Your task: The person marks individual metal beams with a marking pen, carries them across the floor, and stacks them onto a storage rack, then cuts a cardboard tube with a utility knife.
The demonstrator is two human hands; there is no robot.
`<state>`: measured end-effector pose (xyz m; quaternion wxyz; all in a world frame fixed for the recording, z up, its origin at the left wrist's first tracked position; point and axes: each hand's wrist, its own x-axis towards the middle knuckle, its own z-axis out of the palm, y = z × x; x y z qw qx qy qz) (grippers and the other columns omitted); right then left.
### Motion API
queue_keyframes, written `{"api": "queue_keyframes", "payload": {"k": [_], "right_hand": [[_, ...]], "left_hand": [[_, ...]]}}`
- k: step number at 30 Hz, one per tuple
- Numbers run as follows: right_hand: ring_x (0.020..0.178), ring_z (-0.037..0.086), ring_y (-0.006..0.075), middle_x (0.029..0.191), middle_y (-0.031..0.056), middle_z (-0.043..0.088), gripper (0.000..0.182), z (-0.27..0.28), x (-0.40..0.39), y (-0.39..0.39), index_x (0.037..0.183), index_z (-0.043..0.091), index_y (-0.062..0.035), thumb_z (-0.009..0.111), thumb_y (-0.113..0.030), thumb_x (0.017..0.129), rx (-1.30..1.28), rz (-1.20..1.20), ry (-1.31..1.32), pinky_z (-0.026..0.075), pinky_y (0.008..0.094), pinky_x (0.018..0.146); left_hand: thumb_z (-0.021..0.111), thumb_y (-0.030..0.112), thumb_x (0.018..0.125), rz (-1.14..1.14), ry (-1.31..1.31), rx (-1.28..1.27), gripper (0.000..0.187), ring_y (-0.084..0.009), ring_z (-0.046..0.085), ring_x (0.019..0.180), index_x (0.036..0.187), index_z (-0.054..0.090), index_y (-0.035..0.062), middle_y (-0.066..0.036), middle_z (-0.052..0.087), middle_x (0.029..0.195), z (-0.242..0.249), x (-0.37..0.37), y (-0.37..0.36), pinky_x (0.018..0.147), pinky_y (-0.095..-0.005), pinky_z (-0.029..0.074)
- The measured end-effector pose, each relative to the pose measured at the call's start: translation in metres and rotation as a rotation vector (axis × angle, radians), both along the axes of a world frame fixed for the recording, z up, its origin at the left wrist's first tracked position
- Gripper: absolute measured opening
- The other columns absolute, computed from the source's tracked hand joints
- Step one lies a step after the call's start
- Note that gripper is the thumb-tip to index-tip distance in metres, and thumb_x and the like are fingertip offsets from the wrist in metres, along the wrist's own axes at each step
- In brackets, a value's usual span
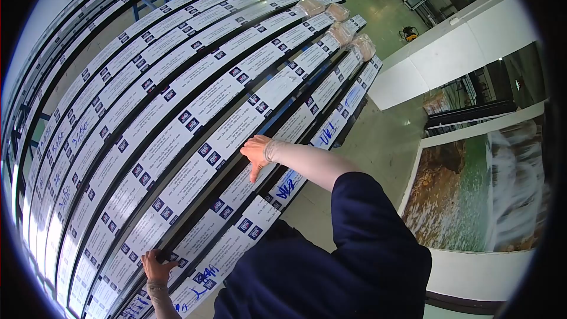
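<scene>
Head view: a person in a dark blue sleeve leans over a rack stacked with long profiles wrapped in white printed film. The right hand reaches out across the stack, open and palm down, fingers pointing downward onto one wrapped profile near the front rows; it grips nothing. The left hand sits low at the near end of the stack, its fingers curled over the edge of a profile, gripping it. Both hands appear to wear thin light gloves. Blue handwritten marks show on the film of the nearest profiles, just beside the right forearm, and more blue writing lies just right of the left hand. The far ends of several profiles are capped in tan wrapping. Beyond the stack, a green floor stretches away, with a small yellow machine standing on it. To the right stand white panels and a large printed waterfall picture.
</scene>
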<state>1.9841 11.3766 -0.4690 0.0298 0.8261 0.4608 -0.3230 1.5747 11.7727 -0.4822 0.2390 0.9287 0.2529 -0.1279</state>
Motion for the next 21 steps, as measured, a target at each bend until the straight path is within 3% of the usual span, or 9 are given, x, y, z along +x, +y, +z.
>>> {"api": "queue_keyframes", "payload": {"k": [6, 10, 13, 17, 21], "right_hand": [[0.106, 0.060, 0.0301, 0.103, 0.0151, 0.066, 0.088, -0.003, -0.002, -0.006, 0.096, 0.064, -0.0006, 0.084, -0.071, 0.047, 0.057, -0.011, -0.029, 0.045, 0.0409, 0.096], [0.107, 0.059, 0.0291, 0.103, 0.0140, 0.065, 0.090, -0.006, -0.002, -0.008, 0.096, 0.064, -0.0010, 0.083, -0.073, 0.046, 0.067, -0.021, -0.035, 0.044, 0.0407, 0.097], [0.106, 0.057, 0.0281, 0.103, 0.0130, 0.064, 0.091, -0.009, -0.005, -0.011, 0.097, 0.063, -0.0012, 0.082, -0.074, 0.046, 0.110, -0.010, -0.059, 0.042, 0.0402, 0.098], [0.109, 0.055, 0.0268, 0.105, 0.0112, 0.062, 0.092, 0.000, -0.012, -0.019, 0.103, 0.062, -0.0017, 0.084, -0.072, 0.046, 0.172, -0.028, -0.120, 0.039, 0.0400, 0.103], [0.106, 0.054, 0.0243, 0.102, 0.0086, 0.060, 0.087, 0.013, -0.025, -0.032, 0.103, 0.061, -0.0020, 0.084, -0.068, 0.051, 0.367, -0.011, -0.260, 0.039, 0.0390, 0.100]], "left_hand": [[0.097, 0.023, 0.043, -0.062, -0.024, 0.017, 0.079, -0.0342, 0.052, 0.108, 0.111, 0.061, 0.0063, -0.012, 0.061, 0.110, 0.003, -0.003, -0.002, 0.098, -0.0448, 0.042], [0.097, 0.032, 0.042, -0.150, 0.121, -0.006, 0.091, -0.0356, 0.053, 0.112, 0.117, 0.053, 0.0067, -0.013, 0.060, 0.110, 0.016, -0.006, -0.001, 0.098, -0.0472, 0.040], [0.096, 0.033, 0.043, -0.110, 0.186, 0.001, 0.086, -0.0362, 0.053, 0.110, 0.112, 0.053, 0.0059, -0.013, 0.059, 0.108, 0.024, 0.001, -0.003, 0.097, -0.0473, 0.040], [0.095, 0.032, 0.045, -0.114, 0.064, 0.118, 0.082, -0.0367, 0.052, 0.107, 0.110, 0.052, 0.0052, -0.014, 0.055, 0.106, 0.015, -0.011, -0.007, 0.094, -0.0475, 0.041], [0.092, 0.026, 0.050, -0.046, -0.018, 0.246, 0.074, -0.0370, 0.050, 0.104, 0.107, 0.050, 0.0058, -0.015, 0.050, 0.105, 0.021, -0.022, -0.016, 0.092, -0.0484, 0.041]]}}
